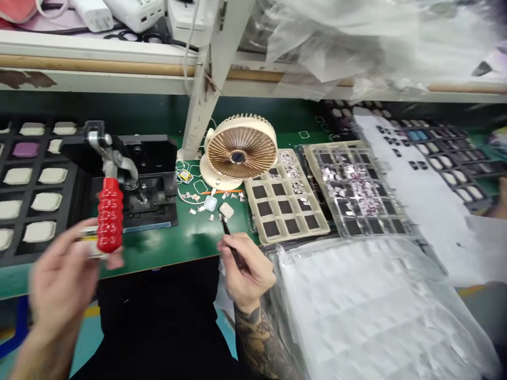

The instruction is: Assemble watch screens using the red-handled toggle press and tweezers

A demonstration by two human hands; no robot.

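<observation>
My left hand (pixel 63 279) is blurred by motion, close to the red ribbed handle (pixel 110 215) of a black press jig (pixel 134 174); its fingers pinch a small pale and yellow item I cannot name. My right hand (pixel 245 266) is closed around thin black tweezers (pixel 229 240), whose tip points at a small white square part (pixel 226 210) on the green mat (pixel 186 237). A pale blue square part (pixel 210 203) and tiny white scraps lie just beyond it.
A small beige desk fan (pixel 240 150) stands behind the parts. A cream tray (pixel 285 203) with dark squares and a clear tray (pixel 356 192) lie to the right. A black tray (pixel 35 184) of white pieces is left. Plastic bags (pixel 376 311) cover the near right.
</observation>
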